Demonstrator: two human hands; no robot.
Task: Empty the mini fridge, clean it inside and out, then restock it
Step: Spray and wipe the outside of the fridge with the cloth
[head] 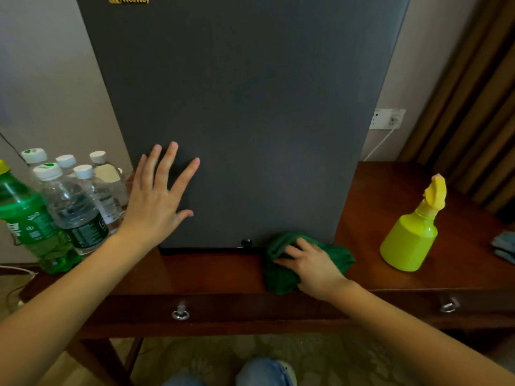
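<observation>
The grey mini fridge (pixel 250 107) stands shut on a dark wooden table (pixel 217 274). My left hand (pixel 158 196) lies flat with spread fingers on the lower left of its door. My right hand (pixel 309 264) holds a crumpled green cloth (pixel 281 277) on the tabletop at the fridge's lower right corner, fingers curled over it. A yellow-green spray bottle (pixel 412 235) stands on the table to the right. Left of the fridge stand several clear water bottles (pixel 75 207) and a green soda bottle (pixel 30 227).
A folded blue cloth (pixel 505 246) lies at the table's far right edge. A wall socket (pixel 387 118) with a white cable sits behind the table. Brown curtains (pixel 479 112) hang at right. Two drawer pulls (pixel 180 313) face me; my knee (pixel 264 371) is below.
</observation>
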